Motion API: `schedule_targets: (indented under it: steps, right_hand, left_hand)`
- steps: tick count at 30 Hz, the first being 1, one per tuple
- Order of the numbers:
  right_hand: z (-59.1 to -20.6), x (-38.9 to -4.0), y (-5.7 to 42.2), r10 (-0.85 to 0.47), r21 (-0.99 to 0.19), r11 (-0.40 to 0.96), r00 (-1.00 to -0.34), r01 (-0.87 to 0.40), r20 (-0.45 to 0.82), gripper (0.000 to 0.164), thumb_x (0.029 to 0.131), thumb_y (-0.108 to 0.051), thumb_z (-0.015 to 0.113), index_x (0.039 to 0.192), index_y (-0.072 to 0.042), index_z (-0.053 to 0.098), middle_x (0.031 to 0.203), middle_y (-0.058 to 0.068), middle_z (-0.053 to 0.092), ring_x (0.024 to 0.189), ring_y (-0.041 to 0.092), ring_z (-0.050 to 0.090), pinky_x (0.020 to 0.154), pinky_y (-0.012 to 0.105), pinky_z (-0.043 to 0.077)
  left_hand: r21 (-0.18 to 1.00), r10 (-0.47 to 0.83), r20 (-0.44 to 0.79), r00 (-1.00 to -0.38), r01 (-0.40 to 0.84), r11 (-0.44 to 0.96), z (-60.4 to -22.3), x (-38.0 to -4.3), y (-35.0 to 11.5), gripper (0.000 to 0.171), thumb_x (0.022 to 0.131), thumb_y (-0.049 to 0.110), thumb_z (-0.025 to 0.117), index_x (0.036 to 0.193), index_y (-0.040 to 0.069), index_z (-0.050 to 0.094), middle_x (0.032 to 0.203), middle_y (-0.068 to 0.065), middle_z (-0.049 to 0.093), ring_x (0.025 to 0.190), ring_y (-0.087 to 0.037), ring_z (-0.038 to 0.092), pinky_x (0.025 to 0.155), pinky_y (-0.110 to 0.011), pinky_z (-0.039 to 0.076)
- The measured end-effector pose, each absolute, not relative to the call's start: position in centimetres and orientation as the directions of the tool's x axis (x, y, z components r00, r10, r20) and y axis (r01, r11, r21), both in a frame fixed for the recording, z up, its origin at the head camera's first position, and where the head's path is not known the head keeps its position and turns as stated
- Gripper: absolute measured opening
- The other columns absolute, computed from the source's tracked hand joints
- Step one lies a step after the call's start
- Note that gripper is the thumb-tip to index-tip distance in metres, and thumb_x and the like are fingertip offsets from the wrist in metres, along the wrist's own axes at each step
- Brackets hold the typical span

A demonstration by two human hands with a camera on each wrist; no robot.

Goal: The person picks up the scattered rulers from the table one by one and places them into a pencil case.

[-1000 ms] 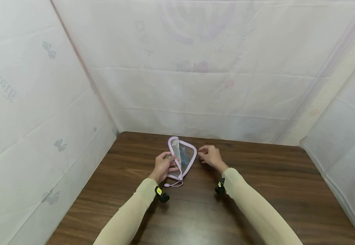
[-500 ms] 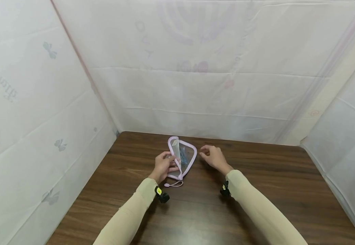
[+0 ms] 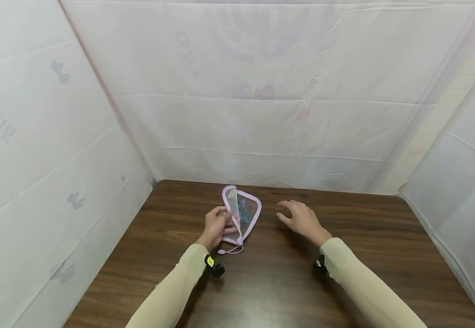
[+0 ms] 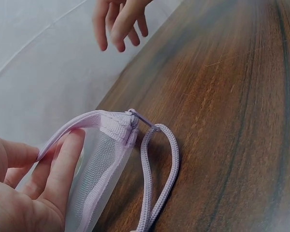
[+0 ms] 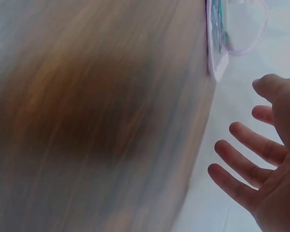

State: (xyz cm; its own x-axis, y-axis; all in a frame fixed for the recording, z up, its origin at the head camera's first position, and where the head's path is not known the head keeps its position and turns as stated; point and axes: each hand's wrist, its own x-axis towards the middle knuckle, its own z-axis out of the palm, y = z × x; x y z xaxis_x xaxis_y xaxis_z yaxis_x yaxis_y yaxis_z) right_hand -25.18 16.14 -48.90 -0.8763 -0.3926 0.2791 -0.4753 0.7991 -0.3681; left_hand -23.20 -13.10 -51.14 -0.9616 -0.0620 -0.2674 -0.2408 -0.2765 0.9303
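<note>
A mesh zip pouch (image 3: 254,219) with lilac edging lies toward the back of the table, its mouth spread apart. Something bluish (image 3: 243,211) shows through the mesh inside it. My left hand (image 3: 217,224) pinches the pouch's raised edge between thumb and fingers; in the left wrist view the fingers (image 4: 65,166) reach in behind the lilac trim. A lilac cord loop (image 4: 157,169) hangs from the zip end onto the wood. To the right of the pouch, apart from it, my right hand (image 3: 303,222) holds nothing, its fingers spread and loosely bent in the right wrist view.
The dark wood-grain table (image 3: 262,282) runs back to a white sheet wall (image 3: 270,136). Similar sheets stand at the left (image 3: 57,182) and right (image 3: 462,182) sides. Each wrist wears a small black camera.
My right hand has drawn away from the pouch toward the right and its fingers have loosened. The left hand keeps its pinch on the pouch edge. The head view has shifted slightly.
</note>
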Motion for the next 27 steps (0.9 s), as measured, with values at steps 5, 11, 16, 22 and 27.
schedule_targets:
  steps: [5,11,16,22,27]
  right_hand:
    - [-48.5,-24.1,18.6,-0.416,-0.280,0.808,-0.839,-0.518,0.350,0.044,0.096,-0.033,0.075,0.133,-0.012,0.067,0.125,0.014,0.068,0.109,0.037,0.063,0.081,0.056,0.060]
    - [-48.3,-23.3,21.7,-0.449,-0.178,0.818,-0.800,-0.547,0.397,0.056,0.093,-0.036,0.078,0.141,-0.014,0.061,0.136,0.019,0.060,0.113,0.042,0.057,0.083,0.060,0.056]
    - [-48.7,-22.5,24.4,-0.439,-0.146,0.842,-0.816,-0.520,0.377,0.066,0.091,-0.040,0.078,0.149,-0.019,0.053,0.147,0.022,0.050,0.120,0.049,0.053,0.085,0.068,0.053]
    - [-49.6,-21.8,27.0,-0.427,-0.121,0.848,-0.801,-0.516,0.421,0.074,0.087,-0.037,0.083,0.151,-0.018,0.050,0.151,0.025,0.045,0.123,0.054,0.050,0.093,0.073,0.048]
    - [-50.1,-21.2,28.5,-0.414,-0.088,0.863,-0.797,-0.497,0.439,0.080,0.084,-0.044,0.083,0.152,-0.020,0.048,0.152,0.025,0.044,0.128,0.056,0.046,0.103,0.075,0.040]
  left_hand:
    - [0.932,-0.065,-0.259,-0.964,-0.231,-0.278,-51.2,-23.2,-13.0,0.026,0.101,0.002,0.062,0.124,-0.007,0.055,0.105,-0.026,0.074,0.077,-0.023,0.072,0.069,-0.045,0.066]
    - [0.931,-0.068,-0.255,-0.965,-0.226,-0.287,-51.3,-23.2,-12.8,0.026,0.100,0.001,0.062,0.123,-0.007,0.055,0.102,-0.024,0.074,0.077,-0.023,0.072,0.068,-0.045,0.066]
    - [0.929,-0.062,-0.252,-0.966,-0.223,-0.295,-51.2,-23.1,-12.9,0.029,0.100,0.001,0.062,0.126,-0.008,0.054,0.104,-0.025,0.074,0.076,-0.022,0.072,0.067,-0.044,0.066]
    - [0.929,-0.069,-0.261,-0.963,-0.231,-0.290,-51.2,-23.2,-12.9,0.027,0.100,0.001,0.062,0.125,-0.007,0.055,0.099,-0.021,0.075,0.074,-0.021,0.071,0.066,-0.043,0.066]
    - [0.932,-0.069,-0.262,-0.963,-0.233,-0.279,-51.2,-23.3,-12.8,0.027,0.100,0.002,0.062,0.125,-0.007,0.056,0.099,-0.021,0.075,0.076,-0.022,0.072,0.068,-0.044,0.066]
